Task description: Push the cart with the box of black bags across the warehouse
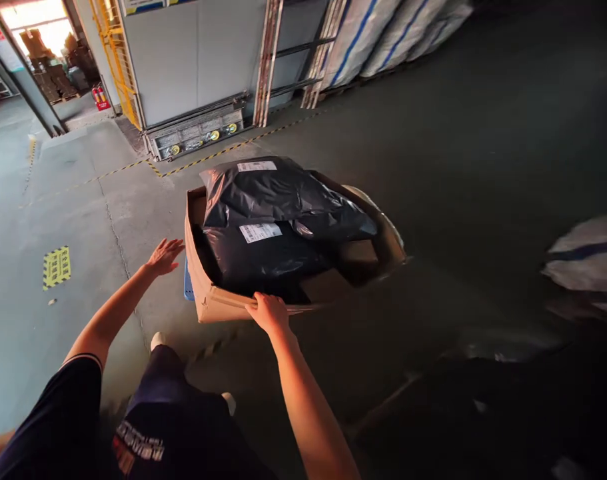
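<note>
A large open cardboard box sits on the concrete floor ahead of me, over something blue at its left corner. It holds black plastic mail bags with white labels, stacked above its rim. My right hand grips the box's near edge, fingers curled over the cardboard. My left hand hovers just left of the box's left wall, fingers spread, holding nothing.
A grey metal unit with a wheeled base stands behind the box, beside yellow railings. White sacks lean at the back right; another sack lies at the right. A yellow floor marker is on the left.
</note>
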A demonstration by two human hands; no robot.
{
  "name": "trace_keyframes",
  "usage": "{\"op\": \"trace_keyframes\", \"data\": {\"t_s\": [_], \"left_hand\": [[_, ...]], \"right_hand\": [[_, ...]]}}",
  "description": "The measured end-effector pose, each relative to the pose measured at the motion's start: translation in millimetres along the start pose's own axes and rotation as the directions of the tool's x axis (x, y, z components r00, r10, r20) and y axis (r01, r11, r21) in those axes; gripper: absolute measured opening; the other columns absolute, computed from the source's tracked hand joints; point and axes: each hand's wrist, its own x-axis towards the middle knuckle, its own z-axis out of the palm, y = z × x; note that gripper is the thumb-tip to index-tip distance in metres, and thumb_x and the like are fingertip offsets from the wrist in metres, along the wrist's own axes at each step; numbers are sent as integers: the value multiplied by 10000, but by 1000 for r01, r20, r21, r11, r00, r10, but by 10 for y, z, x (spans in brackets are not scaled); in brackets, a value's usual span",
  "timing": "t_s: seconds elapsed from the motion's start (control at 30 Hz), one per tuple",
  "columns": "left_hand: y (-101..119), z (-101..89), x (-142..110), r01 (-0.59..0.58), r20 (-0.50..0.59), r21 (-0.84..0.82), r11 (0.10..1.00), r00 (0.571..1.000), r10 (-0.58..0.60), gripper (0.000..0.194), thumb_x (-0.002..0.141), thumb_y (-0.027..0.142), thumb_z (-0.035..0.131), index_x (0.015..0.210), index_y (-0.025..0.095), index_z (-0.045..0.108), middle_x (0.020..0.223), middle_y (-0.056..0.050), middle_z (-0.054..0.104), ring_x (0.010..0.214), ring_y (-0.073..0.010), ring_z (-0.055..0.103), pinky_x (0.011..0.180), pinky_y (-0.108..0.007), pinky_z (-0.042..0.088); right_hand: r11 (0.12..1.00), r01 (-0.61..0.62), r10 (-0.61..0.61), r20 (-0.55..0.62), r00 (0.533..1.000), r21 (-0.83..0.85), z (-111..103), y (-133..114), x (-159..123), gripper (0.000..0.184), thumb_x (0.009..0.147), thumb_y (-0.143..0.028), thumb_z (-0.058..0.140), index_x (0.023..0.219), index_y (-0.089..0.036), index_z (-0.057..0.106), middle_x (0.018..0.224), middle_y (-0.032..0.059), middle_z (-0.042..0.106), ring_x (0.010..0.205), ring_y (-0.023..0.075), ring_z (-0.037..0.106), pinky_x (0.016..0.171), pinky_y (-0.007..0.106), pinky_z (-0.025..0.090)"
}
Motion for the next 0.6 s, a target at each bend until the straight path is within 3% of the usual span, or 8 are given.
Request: {"op": "trace_keyframes", "data": {"t_s": [0.1, 0.17, 0.23, 0.33, 0.4, 0.5, 0.6], "left_hand": [[-529, -85, 269, -36, 6, 75, 997, 999, 36, 669, 909, 197, 679, 1559, 150, 527, 1705, -159, 401, 1602, -305, 345, 1357, -570, 185], [-789, -101, 549, -111, 13, 134, 985, 994, 110, 700, 896, 178, 682, 1573, 141, 507, 1709, -165, 389, 1603, -307, 348, 1357, -571, 189], [-935, -104, 880, -173, 1, 179, 969, 984, 175, 762, 898, 172, 673, 1621, 131, 438, 1728, -173, 345, 1610, -309, 336, 1354, -564, 209], [-951, -147, 1403, -273, -15, 235, 933, 959, 284, 836, 888, 151, 669, 1663, 115, 358, 1748, -192, 283, 1629, -317, 291, 1352, -539, 216], [-890, -236, 1755, -379, 31, 270, 885, 922, 386, 819, 891, 146, 668, 1650, 83, 366, 1732, -211, 316, 1635, -324, 264, 1352, -536, 168], [-837, -419, 2283, -533, 142, 293, 794, 845, 515, 674, 876, 155, 694, 1521, 46, 532, 1605, -207, 523, 1575, -330, 370, 1328, -533, 175], [-881, -542, 2726, -611, 263, 313, 727, 792, 552, 468, 805, 178, 762, 1261, 75, 733, 1349, -196, 723, 1341, -340, 624, 1210, -475, 413]], "right_hand": [[995, -102, 103, -9, 995, 8, -48, -96, 47, 423, 945, -409, 692, 1243, -110, 706, 1223, 180, 765, 1245, 342, 664, 1149, 463, 374], [988, -152, 154, -65, 986, 27, -81, -380, 135, 476, 912, -436, 733, 1255, -108, 694, 1232, 196, 753, 1255, 365, 655, 1165, 502, 366], [980, -175, 184, -100, 978, 94, -139, -807, 262, 396, 936, -391, 708, 1223, -120, 692, 1210, 189, 753, 1231, 348, 670, 1093, 454, 443], [930, -258, 273, -21, 962, 260, -261, -1428, 460, 323, 953, -286, 696, 1219, -103, 687, 1165, 191, 761, 1144, 308, 717, 924, 353, 532], [874, -350, 363, 26, 931, 336, -304, -1669, 555, 330, 973, -236, 673, 1258, -71, 676, 1135, 198, 768, 1092, 298, 739, 889, 343, 550], [806, -455, 478, 36, 878, 379, -254, -1749, 649, 256, 1011, -176, 595, 1214, -71, 710, 1117, 191, 781, 1073, 295, 752, 886, 348, 563], [748, -480, 517, 52, 855, 459, -132, -1673, 762, 191, 977, -129, 623, 1103, -106, 765, 1078, 166, 802, 1029, 291, 766, 857, 329, 575]]}}
